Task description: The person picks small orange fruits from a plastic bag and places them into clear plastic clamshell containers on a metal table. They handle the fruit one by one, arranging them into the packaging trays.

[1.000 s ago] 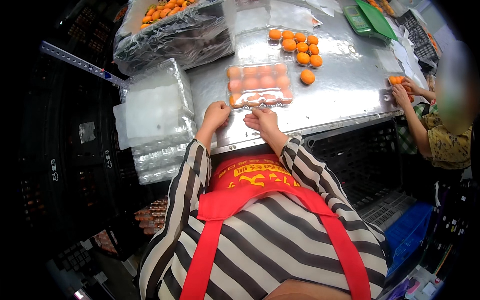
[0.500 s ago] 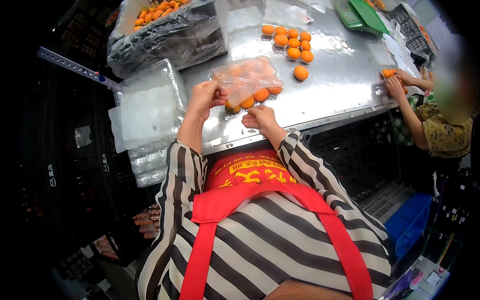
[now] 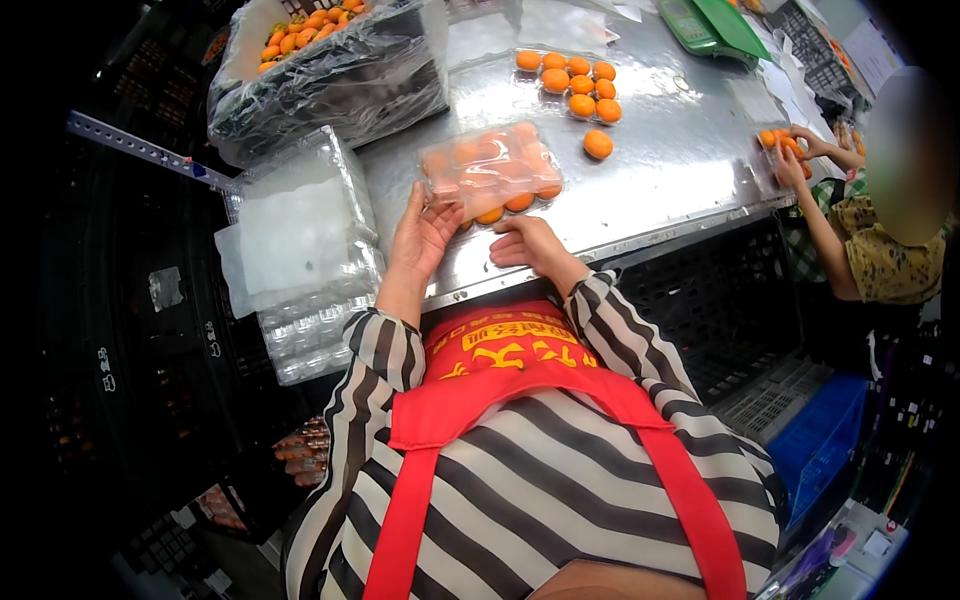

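Observation:
In front of me on the metal table lies a clear plastic tray (image 3: pixel 492 170) of round orange fruits, with a thin translucent sheet over most of them. Several fruits along the front edge show from under the sheet. At the tray's front left corner, my left hand (image 3: pixel 428 235) is open, palm turned inward, its fingertips by the sheet. My right hand (image 3: pixel 535 247) is at the front right, fingers stretched out and holding nothing. Farther back stands an uncovered clear tray of orange fruits (image 3: pixel 580 84), with a single orange fruit (image 3: pixel 598 144) lying in front of it.
Clear trays with white sheets on top (image 3: pixel 295 235) are stacked at the left. Behind them stands a plastic-lined crate (image 3: pixel 330 110) of orange fruits. A green scale (image 3: pixel 712 32) sits at the far right. A co-worker's hands (image 3: pixel 795 155) handle fruits at the right table edge.
My left hand has let go of the raised sheet corner and opened, moving down beside the tray. The sheet now lies lower over the fruits. My right hand has drawn slightly back.

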`<state>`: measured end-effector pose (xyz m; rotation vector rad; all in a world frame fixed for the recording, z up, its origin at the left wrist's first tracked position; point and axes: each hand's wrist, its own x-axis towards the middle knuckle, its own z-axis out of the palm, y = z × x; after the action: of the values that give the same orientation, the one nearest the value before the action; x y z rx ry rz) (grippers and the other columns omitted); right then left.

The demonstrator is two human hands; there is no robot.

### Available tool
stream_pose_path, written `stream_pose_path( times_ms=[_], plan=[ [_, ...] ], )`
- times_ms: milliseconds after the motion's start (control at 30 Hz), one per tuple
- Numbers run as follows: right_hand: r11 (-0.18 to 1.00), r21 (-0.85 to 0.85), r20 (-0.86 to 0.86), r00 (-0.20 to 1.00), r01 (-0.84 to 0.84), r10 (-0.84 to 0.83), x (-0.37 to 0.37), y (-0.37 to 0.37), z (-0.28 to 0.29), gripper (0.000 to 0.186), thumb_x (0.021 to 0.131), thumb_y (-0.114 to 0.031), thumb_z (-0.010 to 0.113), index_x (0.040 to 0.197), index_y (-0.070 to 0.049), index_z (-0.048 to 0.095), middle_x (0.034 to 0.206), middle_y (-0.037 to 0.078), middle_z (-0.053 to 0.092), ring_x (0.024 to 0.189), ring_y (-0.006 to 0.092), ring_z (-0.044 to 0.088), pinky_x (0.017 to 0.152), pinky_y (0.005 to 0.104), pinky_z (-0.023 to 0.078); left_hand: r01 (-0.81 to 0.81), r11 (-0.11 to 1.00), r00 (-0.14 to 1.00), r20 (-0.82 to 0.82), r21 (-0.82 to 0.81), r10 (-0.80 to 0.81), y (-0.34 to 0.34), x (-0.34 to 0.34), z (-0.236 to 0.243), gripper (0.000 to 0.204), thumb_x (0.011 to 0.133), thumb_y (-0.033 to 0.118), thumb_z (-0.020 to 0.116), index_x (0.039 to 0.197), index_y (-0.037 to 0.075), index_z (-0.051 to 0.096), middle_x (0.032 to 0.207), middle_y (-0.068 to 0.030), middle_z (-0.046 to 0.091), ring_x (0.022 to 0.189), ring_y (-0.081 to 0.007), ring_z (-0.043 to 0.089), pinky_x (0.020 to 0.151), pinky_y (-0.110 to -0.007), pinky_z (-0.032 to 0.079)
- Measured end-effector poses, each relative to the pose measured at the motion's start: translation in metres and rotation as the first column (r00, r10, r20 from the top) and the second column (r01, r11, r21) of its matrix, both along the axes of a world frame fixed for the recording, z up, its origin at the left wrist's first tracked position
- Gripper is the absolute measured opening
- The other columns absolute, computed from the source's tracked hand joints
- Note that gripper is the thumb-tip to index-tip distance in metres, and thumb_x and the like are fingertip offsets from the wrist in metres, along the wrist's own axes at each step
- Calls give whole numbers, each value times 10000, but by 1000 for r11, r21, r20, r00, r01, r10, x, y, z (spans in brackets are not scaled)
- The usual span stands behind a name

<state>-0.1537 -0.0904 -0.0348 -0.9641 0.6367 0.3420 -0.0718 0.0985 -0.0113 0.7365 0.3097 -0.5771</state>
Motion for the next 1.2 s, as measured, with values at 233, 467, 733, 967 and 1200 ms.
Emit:
stream_pose_path(
  times_ms=[233,467,733,967,1200],
  plan=[
    [938,-222,99,963,267,-250,-7,-49,-5,244,900,-187,472,944,51,498,787,189,611,630,283,674,530,326,591,180,963,967,144,202,-211,-15,-13,12,333,923,276,622,1148,37,564,1091,-141,613,1021,-262,614,927,-419,517],
    [958,-200,85,978,206,-192,-12,-32,5,185,885,-147,532,925,34,549,774,153,638,640,233,674,551,288,571,290,956,952,91,36,-292,-44,-6,16,427,987,330,501,1203,-37,509,1195,-281,558,1167,-345,558,980,-429,488],
    [950,-259,30,985,172,-171,-11,-42,-10,194,877,-144,525,878,47,562,752,190,655,597,249,678,513,306,579,173,983,959,236,-55,-156,-67,2,43,406,994,316,471,1158,-50,539,1184,-240,591,1132,-323,588,966,-421,508],
    [973,-226,-36,998,39,-49,-8,-45,-2,228,903,-147,513,919,74,568,796,202,670,626,262,693,544,311,600,-45,998,935,351,-41,57,-29,77,83,576,970,378,512,1368,-25,410,1407,-223,425,1286,-311,458,1064,-455,394],
    [972,-198,-96,989,-127,110,-41,-39,31,245,925,-147,523,977,83,589,800,204,678,644,257,700,536,294,591,-347,520,743,567,780,-356,-6,83,26,638,829,235,694,1384,34,452,1337,-188,519,1225,-281,511,998,-392,418]
  ],
)
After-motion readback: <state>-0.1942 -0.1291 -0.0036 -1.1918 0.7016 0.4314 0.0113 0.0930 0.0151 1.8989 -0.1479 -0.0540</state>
